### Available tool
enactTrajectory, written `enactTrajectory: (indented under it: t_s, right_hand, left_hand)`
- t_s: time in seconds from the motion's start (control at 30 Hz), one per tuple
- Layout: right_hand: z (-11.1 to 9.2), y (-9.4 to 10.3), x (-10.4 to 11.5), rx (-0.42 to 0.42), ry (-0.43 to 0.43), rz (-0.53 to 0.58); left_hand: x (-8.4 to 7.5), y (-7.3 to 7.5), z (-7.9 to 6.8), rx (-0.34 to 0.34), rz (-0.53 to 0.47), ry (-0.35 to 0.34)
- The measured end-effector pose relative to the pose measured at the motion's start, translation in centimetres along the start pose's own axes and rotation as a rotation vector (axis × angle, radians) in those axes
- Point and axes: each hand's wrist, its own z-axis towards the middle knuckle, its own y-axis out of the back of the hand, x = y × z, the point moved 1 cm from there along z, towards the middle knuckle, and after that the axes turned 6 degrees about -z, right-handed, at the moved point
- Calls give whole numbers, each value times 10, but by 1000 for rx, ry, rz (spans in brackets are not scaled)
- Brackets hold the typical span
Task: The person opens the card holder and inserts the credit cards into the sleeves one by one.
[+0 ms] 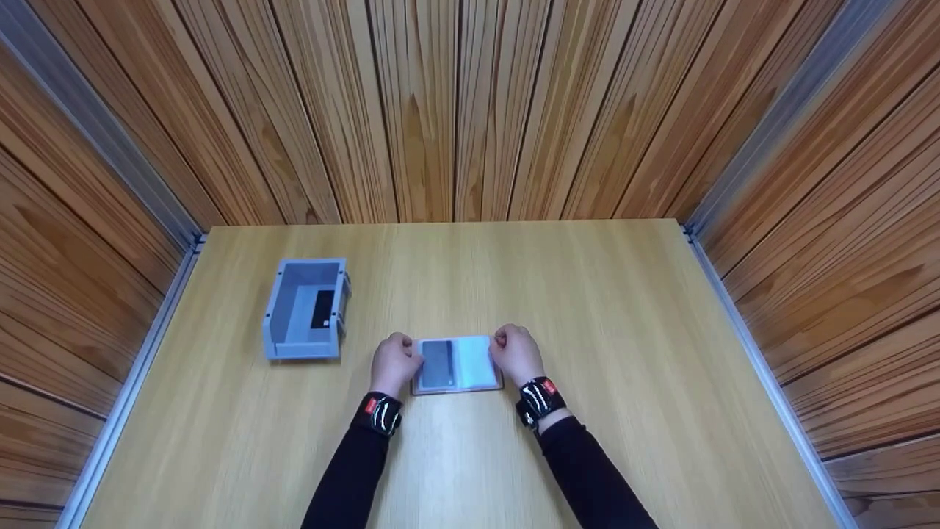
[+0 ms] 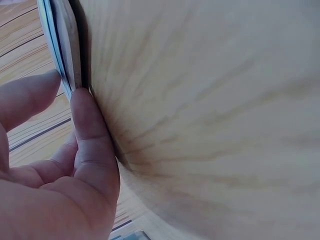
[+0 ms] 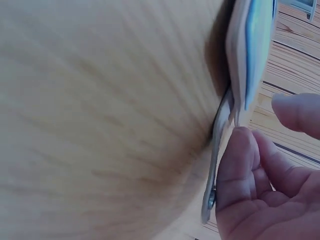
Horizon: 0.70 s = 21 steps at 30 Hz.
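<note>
A small card holder [image 1: 455, 386] lies spread open on the table, a dark card under its left sleeve and a pale blue, shiny sleeve on its right. My left hand [image 1: 395, 361] pinches its left edge; in the left wrist view the thumb [image 2: 40, 92] is on the sleeve side and the index finger [image 2: 90, 115] against the cover. My right hand [image 1: 518, 355] is at the right edge. There the index fingertip [image 3: 240, 137] touches the edge of the pages, with the thumb [image 3: 295, 112] apart from it. A strap with a metal snap [image 3: 212, 198] sticks out beside these fingers.
A grey-blue plastic bin [image 1: 303, 351] stands to the left of the card holder, with a flat black rectangle [image 1: 322, 308] inside. Wood-panelled walls [image 1: 455, 110] and metal rails [image 1: 132, 382] border the wooden table [image 1: 602, 308].
</note>
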Motion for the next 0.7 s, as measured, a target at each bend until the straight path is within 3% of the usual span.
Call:
enactTrajectory:
  t_s: [0.23, 0.7]
  right_hand:
    - [-1, 0, 0, 100, -74, -8]
    - [0, -3, 0, 128, -102, -22]
  left_hand:
    - [0, 0, 1, 18, -6, 22]
    - [-1, 0, 3, 44, -2, 51]
